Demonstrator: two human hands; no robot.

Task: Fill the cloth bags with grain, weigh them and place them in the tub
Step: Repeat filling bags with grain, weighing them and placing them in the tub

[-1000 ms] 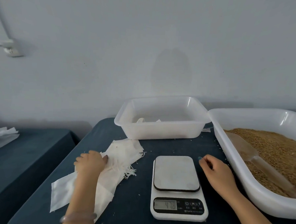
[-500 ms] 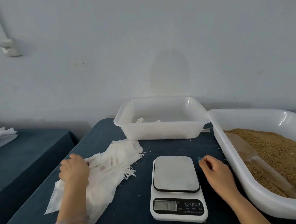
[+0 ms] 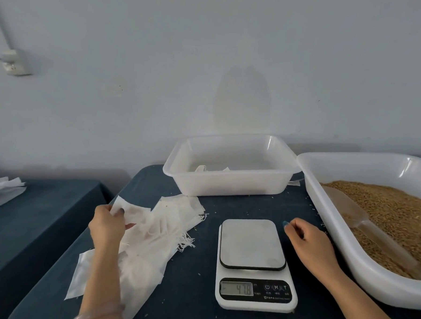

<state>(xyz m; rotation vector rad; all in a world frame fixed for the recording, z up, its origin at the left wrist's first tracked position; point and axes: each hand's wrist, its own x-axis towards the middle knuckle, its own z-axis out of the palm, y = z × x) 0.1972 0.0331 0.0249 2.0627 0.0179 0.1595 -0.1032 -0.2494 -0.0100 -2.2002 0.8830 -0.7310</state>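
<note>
One dark blue table [image 3: 192,295] carries everything, and I take the scale at its middle as the clock's centre. The biggest piece is the white grain bin [image 3: 368,284] at 3 o'clock, holding brown grain [image 3: 401,218]. A clear scoop [image 3: 355,215] lies half sunk in it, long axis slanted, mouth toward 11 and handle toward 5. The empty-looking white tub [image 3: 227,184] stands at 12 o'clock with its long side across the table, touching the bin's rim. A bit of white cloth shows above its near wall.

At 9 o'clock the pile of cloth bags [image 3: 156,239] lies flat, running from 7 up toward 1, with the drawstring ends pointing at the scale. The scale [image 3: 256,264] has a bare platform and its display shows the digits 478.

The left hand [image 3: 106,227] pinches one cloth bag [image 3: 133,212] by its edge, lifted off the pile's far end, long axis roughly level. The right hand [image 3: 310,240] rests on the table just beside the scale, fingers loosely curled around nothing.
</note>
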